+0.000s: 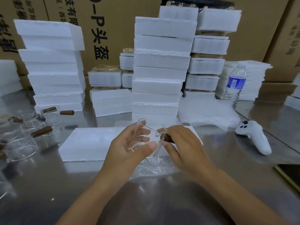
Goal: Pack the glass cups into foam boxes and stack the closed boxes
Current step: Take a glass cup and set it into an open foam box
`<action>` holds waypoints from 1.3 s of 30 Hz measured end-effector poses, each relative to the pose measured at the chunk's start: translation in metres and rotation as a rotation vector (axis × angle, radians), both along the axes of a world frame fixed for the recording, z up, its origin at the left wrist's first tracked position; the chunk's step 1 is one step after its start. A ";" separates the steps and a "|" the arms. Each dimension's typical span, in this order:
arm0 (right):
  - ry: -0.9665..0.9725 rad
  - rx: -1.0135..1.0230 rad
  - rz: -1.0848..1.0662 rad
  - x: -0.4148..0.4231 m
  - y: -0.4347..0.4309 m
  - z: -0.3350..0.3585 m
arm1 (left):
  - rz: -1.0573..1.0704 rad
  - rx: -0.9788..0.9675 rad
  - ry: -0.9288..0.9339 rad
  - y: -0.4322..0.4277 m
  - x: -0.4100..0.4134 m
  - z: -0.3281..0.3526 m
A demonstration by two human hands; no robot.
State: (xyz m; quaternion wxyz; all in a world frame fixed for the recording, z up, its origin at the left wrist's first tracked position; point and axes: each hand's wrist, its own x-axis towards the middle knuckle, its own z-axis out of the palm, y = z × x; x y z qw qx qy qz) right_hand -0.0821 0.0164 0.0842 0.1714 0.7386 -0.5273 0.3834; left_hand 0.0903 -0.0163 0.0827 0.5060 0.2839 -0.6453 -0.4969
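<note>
A clear glass cup (151, 137) with a short dark wooden handle is tipped on its side above the table, cradled in the left hand (129, 143) while the right hand (183, 143) pinches the handle. Just behind it a white foam box (90, 143) lies flat. More glass cups (24, 132) with wooden handles crowd the table's left edge, and closed boxes rise in a tall centre stack (160, 70) and a left stack (53, 65).

White foam boxes (155, 88), blue-labelled bottle (235, 82), brown cartons (105, 30)
</note>
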 end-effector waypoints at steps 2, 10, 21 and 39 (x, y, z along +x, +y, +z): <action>0.021 0.021 -0.019 -0.001 0.001 0.003 | 0.010 -0.006 -0.008 0.001 -0.003 -0.001; 0.130 0.056 -0.051 -0.006 0.003 0.006 | 0.053 0.024 -0.022 -0.002 -0.003 -0.004; -1.116 0.026 -0.127 -0.025 -0.011 0.006 | 0.085 -0.372 -0.615 0.003 -0.008 -0.019; -1.165 0.038 -0.122 -0.035 -0.007 0.009 | 0.395 -0.666 -0.743 -0.003 -0.019 -0.018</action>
